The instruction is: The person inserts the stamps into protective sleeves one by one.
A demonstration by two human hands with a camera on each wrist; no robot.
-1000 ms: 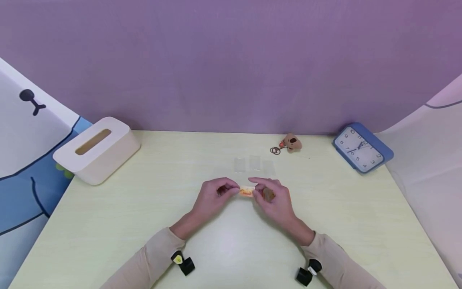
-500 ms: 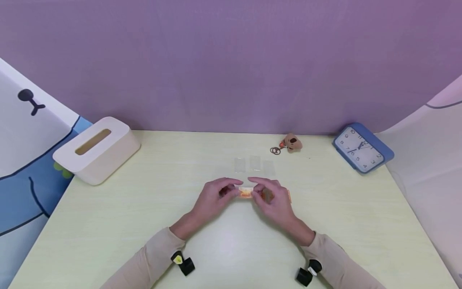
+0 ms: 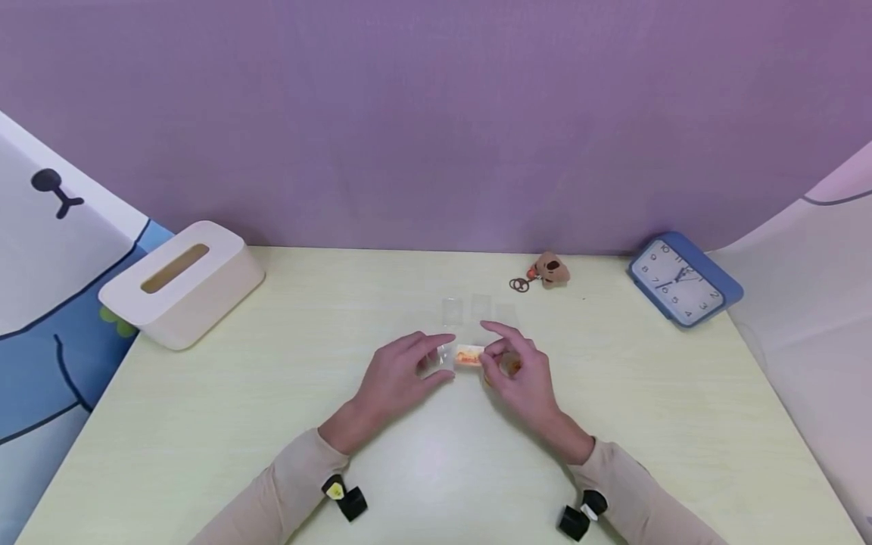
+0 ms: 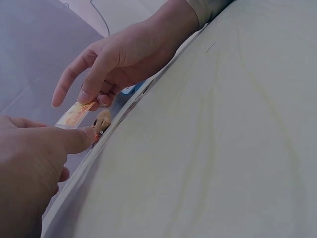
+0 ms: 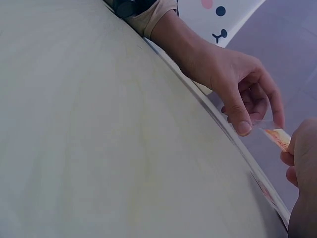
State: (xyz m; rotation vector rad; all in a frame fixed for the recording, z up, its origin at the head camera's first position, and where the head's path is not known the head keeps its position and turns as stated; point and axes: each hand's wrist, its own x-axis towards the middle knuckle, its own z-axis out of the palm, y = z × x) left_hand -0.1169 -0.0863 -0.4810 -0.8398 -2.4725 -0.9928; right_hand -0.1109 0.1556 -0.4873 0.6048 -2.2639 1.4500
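L hand (image 3: 397,371) fingers now spread, vs. pinching the orange-white pkt (image 3: 468,356) 0.5 s ago; clear film (image 3: 446,356) at its end shows btwn them, contact unclear. R hand (image 3: 526,378) fingers pinch pkt above the pale counter (image 3: 453,477), so R prob. bears it. Beyond: 3 clear pcs (image 3: 481,307), toy keyring (image 3: 551,270), tissue box (image 3: 194,295), clock (image 3: 683,280); purple wall (image 3: 436,129) behind.

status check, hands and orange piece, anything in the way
Right hand pinches orange-and-white piece. Left hand by clear film, contact unclear. No obstruction visible.
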